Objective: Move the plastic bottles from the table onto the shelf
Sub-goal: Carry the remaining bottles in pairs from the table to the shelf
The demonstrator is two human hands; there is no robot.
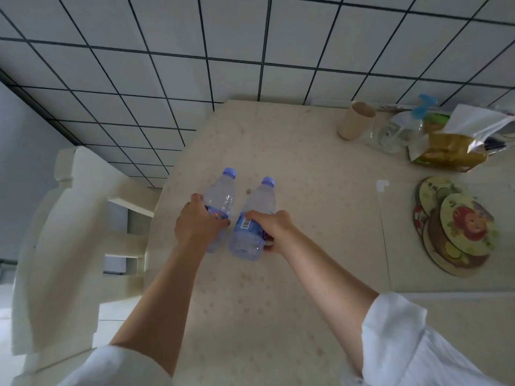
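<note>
Two clear plastic bottles with purple caps stand side by side near the left edge of the cream table (292, 151). My left hand (196, 222) grips the left bottle (221, 195) around its labelled middle. My right hand (274, 228) grips the right bottle (252, 218) around its blue label, where a barcode faces me. The bottles almost touch at their lower halves. No shelf is in view.
A cream wooden chair (69, 232) stands at the table's left side. At the back right are a beige cup (355, 123), a glass jug (398, 132) and a snack bag (451, 149). Round picture coasters (457, 227) lie at the right. A tiled wall rises behind.
</note>
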